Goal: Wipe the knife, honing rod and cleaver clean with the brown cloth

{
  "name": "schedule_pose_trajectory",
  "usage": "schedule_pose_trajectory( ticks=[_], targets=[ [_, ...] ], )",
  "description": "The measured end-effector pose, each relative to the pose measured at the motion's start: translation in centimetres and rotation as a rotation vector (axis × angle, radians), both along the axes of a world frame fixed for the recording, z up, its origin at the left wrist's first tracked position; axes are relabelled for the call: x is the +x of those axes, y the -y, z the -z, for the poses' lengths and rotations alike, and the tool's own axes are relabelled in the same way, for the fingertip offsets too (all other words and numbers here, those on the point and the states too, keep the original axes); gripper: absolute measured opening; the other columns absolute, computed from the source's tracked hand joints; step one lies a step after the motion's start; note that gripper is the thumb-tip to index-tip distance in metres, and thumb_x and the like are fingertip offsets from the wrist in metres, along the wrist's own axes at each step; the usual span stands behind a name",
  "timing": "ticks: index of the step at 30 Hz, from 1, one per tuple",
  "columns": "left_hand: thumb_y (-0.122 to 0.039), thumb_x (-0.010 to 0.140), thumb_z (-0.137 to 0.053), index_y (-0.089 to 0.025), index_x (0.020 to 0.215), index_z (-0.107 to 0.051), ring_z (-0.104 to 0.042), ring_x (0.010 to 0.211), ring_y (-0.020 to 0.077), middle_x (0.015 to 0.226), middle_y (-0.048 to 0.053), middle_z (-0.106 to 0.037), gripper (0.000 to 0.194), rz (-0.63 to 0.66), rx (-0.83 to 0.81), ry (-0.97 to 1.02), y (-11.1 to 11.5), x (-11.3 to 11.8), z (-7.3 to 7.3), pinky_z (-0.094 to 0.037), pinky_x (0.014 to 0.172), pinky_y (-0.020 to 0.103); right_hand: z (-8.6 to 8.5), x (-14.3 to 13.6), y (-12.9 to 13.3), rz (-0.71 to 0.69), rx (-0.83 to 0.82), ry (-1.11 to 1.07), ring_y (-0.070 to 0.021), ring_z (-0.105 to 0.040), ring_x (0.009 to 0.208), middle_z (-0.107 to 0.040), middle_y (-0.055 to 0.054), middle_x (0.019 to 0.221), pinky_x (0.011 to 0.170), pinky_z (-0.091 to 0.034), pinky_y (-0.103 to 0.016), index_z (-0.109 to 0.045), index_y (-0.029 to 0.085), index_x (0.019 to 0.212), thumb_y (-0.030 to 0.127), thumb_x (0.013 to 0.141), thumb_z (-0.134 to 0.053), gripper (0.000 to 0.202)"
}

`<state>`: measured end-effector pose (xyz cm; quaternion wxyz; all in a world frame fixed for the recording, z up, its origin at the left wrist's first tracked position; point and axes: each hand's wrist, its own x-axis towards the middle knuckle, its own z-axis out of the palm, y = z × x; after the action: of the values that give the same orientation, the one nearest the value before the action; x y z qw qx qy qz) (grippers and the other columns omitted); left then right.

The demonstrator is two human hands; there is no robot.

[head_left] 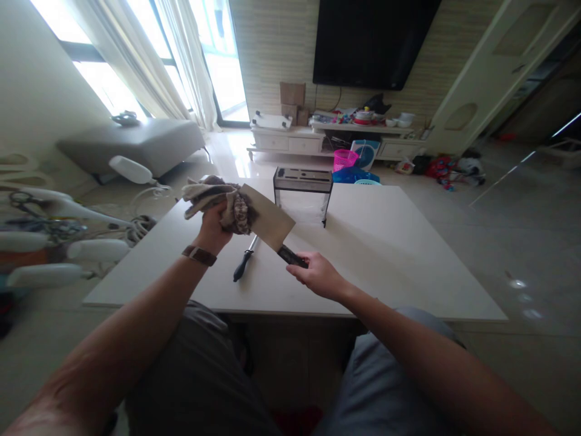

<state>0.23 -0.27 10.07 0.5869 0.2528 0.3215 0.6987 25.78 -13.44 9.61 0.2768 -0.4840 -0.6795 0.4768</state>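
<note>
White table [385, 242]: slotted block [303, 175] (contents unclear); right fingers [298, 271] clasp cleaver [270, 218], left fingers [215, 214] clutch cloth [213, 192].

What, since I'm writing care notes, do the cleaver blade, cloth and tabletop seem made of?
The cleaver blade looks like dull metal, probably steel: thin, flat, straight-edged. The cloth seems matte fabric, fibre unclear: it bunches in soft folds. The tabletop, smooth and pale, may be laminate; no grain shows.

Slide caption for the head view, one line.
Right hand grips a cleaver by its handle above a white table; left hand holds a bunched cloth at the blade.
</note>
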Motion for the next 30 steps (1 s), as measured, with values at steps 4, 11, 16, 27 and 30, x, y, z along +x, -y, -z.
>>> schedule_pose_trajectory(
  ticks=[4, 11, 16, 27, 30],
  targets=[
    [-0.011, 0.082, -0.067, -0.018, 0.096, -0.074, -0.075, 0.093, 0.0194, 0.099, 0.004, -0.080, 0.017, 0.049, -0.014, 0.024, 0.0, -0.3, 0.4, -0.061, 0.093, 0.034, 0.0, 0.2, 0.2, 0.002, -0.012, 0.005, -0.0100, -0.045, 0.053, -0.054, 0.003, 0.060, 0.054, -0.031, -0.025, -0.059, 0.018, 0.077, 0.039, 0.087, -0.063, 0.024],
    [-0.016, 0.085, -0.065, -0.016, 0.101, -0.074, -0.075, 0.097, 0.0184, 0.102, 0.005, -0.080, 0.018, 0.149, -0.049, 0.065, 0.7, 0.7, 0.5, -0.058, 0.100, 0.034, 0.2, 0.2, 0.1, 0.042, -0.040, -0.039, -0.0099, -0.046, 0.052, -0.054, 0.003, 0.059, 0.052, -0.033, -0.024, -0.057, 0.018, 0.076, 0.040, 0.087, -0.063, 0.025],
    [-0.015, 0.082, -0.067, -0.016, 0.093, -0.072, -0.076, 0.095, 0.0211, 0.093, 0.006, -0.079, 0.012, 0.239, -0.094, 0.044, 1.9, 2.4, 0.9, -0.062, 0.093, 0.035, 0.4, -0.1, 0.0, 0.064, -0.049, -0.051, -0.0097, -0.046, 0.049, -0.053, 0.004, 0.056, 0.052, -0.034, -0.024, -0.056, 0.019, 0.075, 0.041, 0.088, -0.063, 0.026],
    [-0.011, 0.082, -0.067, -0.016, 0.089, -0.072, -0.076, 0.085, 0.0216, 0.083, 0.005, -0.077, 0.010, 0.205, -0.106, -0.023, 2.0, 2.8, 0.4, -0.065, 0.083, 0.033, 0.7, 0.0, -0.4, 0.028, 0.043, 0.041, -0.0111, -0.045, 0.058, -0.051, 0.004, 0.062, 0.056, -0.031, -0.025, -0.057, 0.018, 0.075, 0.035, 0.082, -0.065, 0.019],
    [-0.012, 0.082, -0.067, -0.016, 0.090, -0.072, -0.076, 0.090, 0.0218, 0.089, 0.006, -0.078, 0.010, 0.198, -0.075, -0.007, 1.5, 1.9, 0.1, -0.064, 0.085, 0.033, 0.5, -0.1, -0.3, 0.015, 0.075, 0.047, -0.0113, -0.044, 0.060, -0.048, 0.004, 0.064, 0.057, -0.030, -0.026, -0.056, 0.018, 0.074, 0.035, 0.082, -0.064, 0.020]
  ],
)
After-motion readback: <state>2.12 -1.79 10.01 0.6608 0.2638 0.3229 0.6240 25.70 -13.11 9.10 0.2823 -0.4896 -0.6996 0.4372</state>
